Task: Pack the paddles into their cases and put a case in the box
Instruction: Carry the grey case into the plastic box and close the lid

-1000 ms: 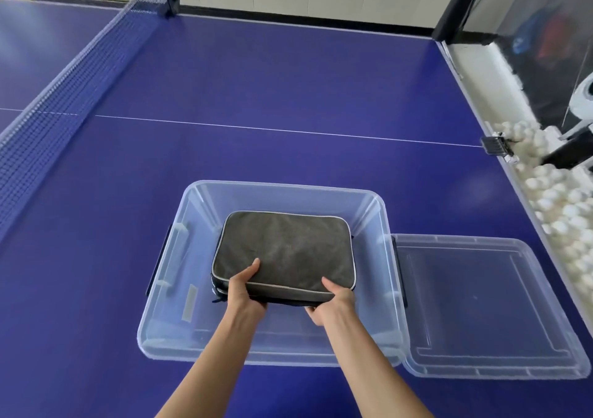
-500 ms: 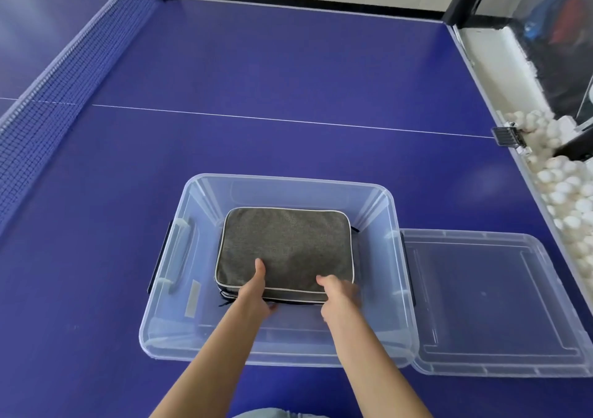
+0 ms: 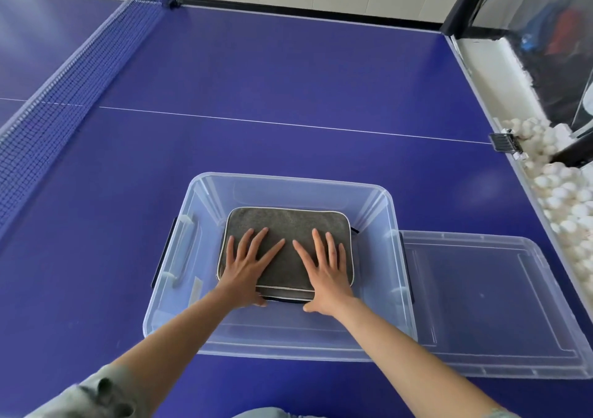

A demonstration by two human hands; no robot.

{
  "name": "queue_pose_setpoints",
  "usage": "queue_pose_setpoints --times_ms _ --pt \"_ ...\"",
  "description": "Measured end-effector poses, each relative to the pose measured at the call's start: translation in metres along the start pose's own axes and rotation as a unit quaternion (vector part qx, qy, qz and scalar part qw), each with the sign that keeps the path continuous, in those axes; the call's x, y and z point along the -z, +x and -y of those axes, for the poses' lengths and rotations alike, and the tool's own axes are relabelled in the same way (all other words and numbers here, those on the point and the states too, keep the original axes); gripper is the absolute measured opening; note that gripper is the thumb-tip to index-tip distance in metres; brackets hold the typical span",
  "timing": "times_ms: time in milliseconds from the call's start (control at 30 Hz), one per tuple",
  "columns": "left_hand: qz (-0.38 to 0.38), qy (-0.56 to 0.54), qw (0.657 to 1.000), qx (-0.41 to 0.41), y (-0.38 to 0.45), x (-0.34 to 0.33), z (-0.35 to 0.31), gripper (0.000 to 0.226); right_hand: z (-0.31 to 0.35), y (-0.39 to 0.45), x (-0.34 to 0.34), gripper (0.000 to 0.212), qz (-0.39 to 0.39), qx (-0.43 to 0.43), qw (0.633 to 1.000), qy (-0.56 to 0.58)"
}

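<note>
Since half a second ago both hands have slid from the near edge of the case up onto its top and spread flat. The left hand (image 3: 244, 268) lies palm down on the left half of the grey case (image 3: 286, 225), fingers splayed, gripping nothing; the right hand (image 3: 325, 273) lies the same way on the right half, thumbs pointing toward each other near the case's near edge. The case rests flat inside the clear plastic box (image 3: 224, 350), nearer its far wall. The box lid (image 3: 500, 289) lies just beside the box on the right. Both sit on the blue table (image 3: 288, 74). Farther off, the net (image 3: 73, 83) runs along the left, and white balls (image 3: 558, 193) are heaped past the right edge.
</note>
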State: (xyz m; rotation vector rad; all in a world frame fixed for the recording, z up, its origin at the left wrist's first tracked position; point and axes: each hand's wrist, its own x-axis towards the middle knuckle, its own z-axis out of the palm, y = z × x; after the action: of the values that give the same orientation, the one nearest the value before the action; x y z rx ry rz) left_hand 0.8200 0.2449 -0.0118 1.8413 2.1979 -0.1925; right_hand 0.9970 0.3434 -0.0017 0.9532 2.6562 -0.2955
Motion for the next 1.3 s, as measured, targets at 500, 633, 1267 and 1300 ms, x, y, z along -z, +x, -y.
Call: queue_pose_setpoints --times_ms 500,633,1267,1300 --pt "-0.058 0.029 0.998 0.007 0.003 0.0 -0.01 0.126 0.002 0.004 -0.004 0.121 -0.063 -0.019 0.998 -0.026" --pt "-0.038 -0.087 0.995 0.01 0.005 0.006 0.002 0.111 -0.004 0.004 0.001 0.118 -0.04 -0.001 0.993 0.115" --pt "-0.093 -0.313 0.909 0.257 0.02 0.004 0.019 0.073 -0.02 0.024 0.007 0.062 -0.188 -0.294 0.819 0.456" --pt "-0.112 -0.277 0.922 0.246 0.02 0.005 0.017 0.067 -0.019 0.024 0.01 0.064 -0.195 -0.266 0.863 0.383"
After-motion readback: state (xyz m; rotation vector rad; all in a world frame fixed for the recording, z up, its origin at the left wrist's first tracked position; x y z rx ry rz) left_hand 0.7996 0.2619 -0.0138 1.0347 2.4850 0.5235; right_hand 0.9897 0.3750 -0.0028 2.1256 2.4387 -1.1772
